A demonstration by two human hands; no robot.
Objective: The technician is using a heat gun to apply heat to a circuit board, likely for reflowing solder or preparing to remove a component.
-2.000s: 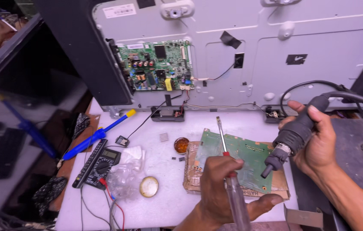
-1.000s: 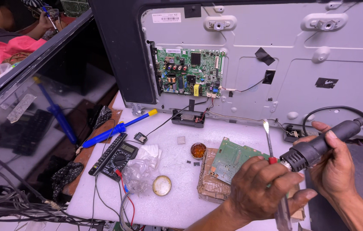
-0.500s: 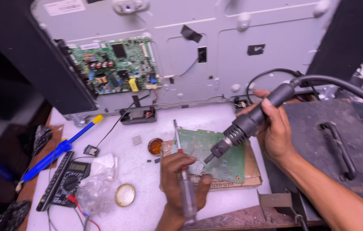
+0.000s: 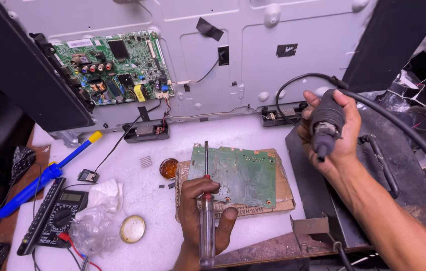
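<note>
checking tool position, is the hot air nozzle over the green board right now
No, the right hand holds the hot air tool off to the right of the green board, above the dark mat.

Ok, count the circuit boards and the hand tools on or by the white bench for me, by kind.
Green circuit boards: 2, one on cardboard, one on the panel
Screwdrivers: 1
Hot-air handpieces: 1
Blue solder suckers: 1
Multimeters: 1
Total: 6

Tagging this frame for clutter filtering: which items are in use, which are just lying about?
In use:
left hand gripping screwdriver
green circuit board on cardboard pad
right hand holding hot-air handpiece

Lying about:
multimeter
blue desoldering pump
round tin
tin lid
plastic bag
</note>
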